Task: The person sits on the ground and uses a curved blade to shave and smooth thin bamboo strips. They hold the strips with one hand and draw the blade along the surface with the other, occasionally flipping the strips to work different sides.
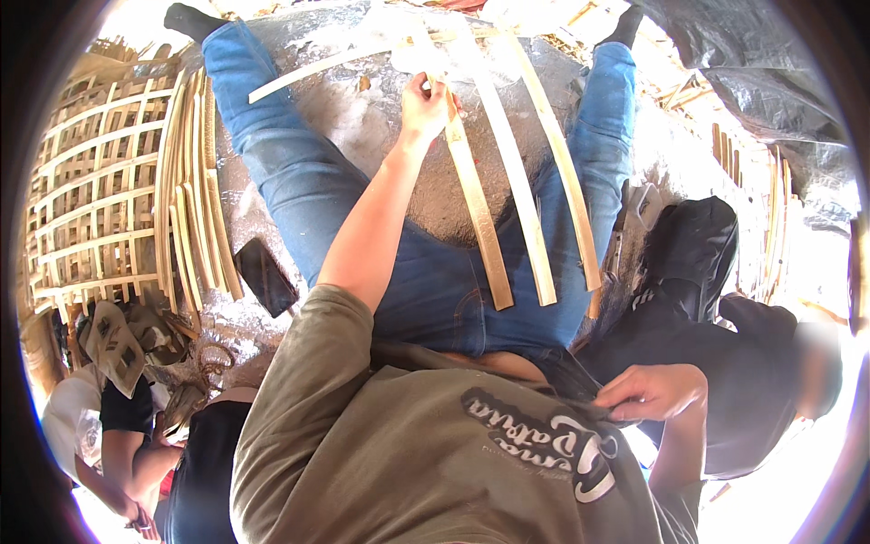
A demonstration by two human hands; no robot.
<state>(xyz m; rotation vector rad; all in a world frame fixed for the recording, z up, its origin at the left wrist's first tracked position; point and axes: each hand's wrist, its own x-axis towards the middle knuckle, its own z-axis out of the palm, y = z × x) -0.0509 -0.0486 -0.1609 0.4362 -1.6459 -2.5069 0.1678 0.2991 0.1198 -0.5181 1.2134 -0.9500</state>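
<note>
Between my spread legs in blue jeans, three long flat bamboo strips lie side by side, their near ends over my lap. My left hand (430,107) reaches forward with its fingers closed on the leftmost bamboo strip (478,213), near its far end. To the right of it lie a middle bamboo strip (515,172) and a right bamboo strip (559,150). Another bamboo strip (317,63) crosses their far ends and slants down to the left. My right hand (654,393) is at my waist, pinching the hem of my olive T-shirt (408,444).
On the left stand a woven bamboo lattice (95,195) and a bundle of strips (192,181). A black phone (265,276) lies beside my leg, near a cap (116,343). People sit close on both sides, one in dark clothes (693,245) at right. Grey plastic sheeting (752,63) hangs at far right.
</note>
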